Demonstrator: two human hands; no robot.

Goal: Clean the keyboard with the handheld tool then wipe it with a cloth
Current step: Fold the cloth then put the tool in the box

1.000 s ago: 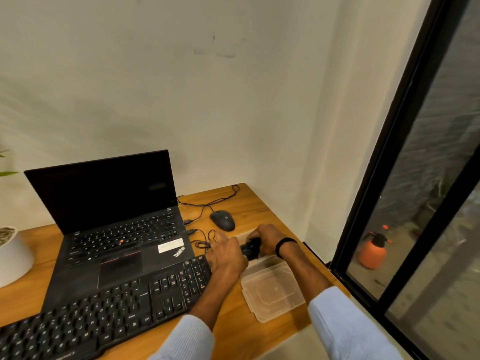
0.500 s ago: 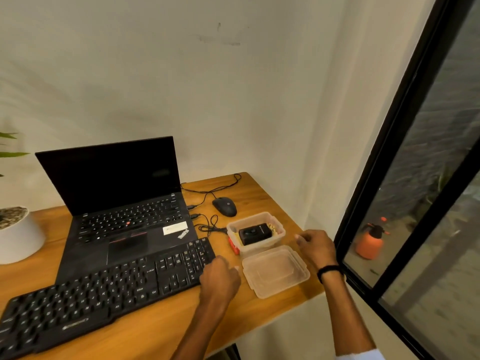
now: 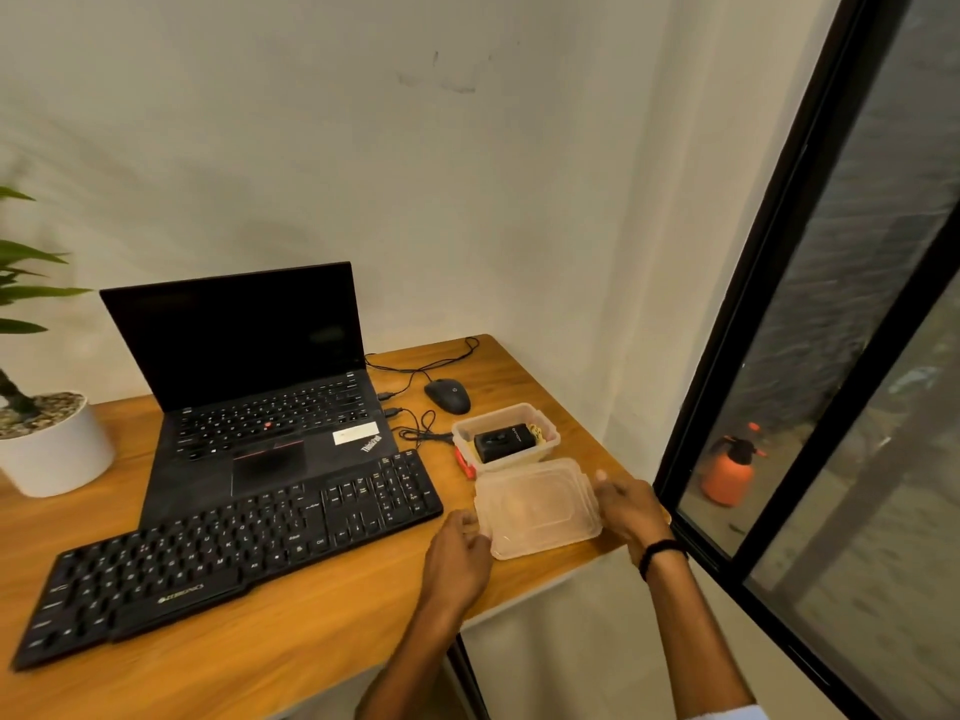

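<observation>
Both hands are gripping the clear plastic lid [image 3: 537, 506] at the table's [image 3: 311, 641] right end: the left hand [image 3: 457, 553] is pinching its near-left corner, and the right hand [image 3: 631, 511] is curling round its right edge. The black handheld tool [image 3: 504, 443] is lying inside the open plastic container [image 3: 519, 462] just behind the lid. The black keyboard [image 3: 234, 553] is sitting in front of the ThinkPad laptop [image 3: 260, 407].

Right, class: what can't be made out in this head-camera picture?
Head view:
Black handheld tool: lower part hidden by clear plastic tub; type too small to tell.
Small red object: mostly behind the tub.
Translucent plastic lid: blurred; whether left hand and right hand grip it is unclear.
Potted green plant: cut off by left edge.
</observation>
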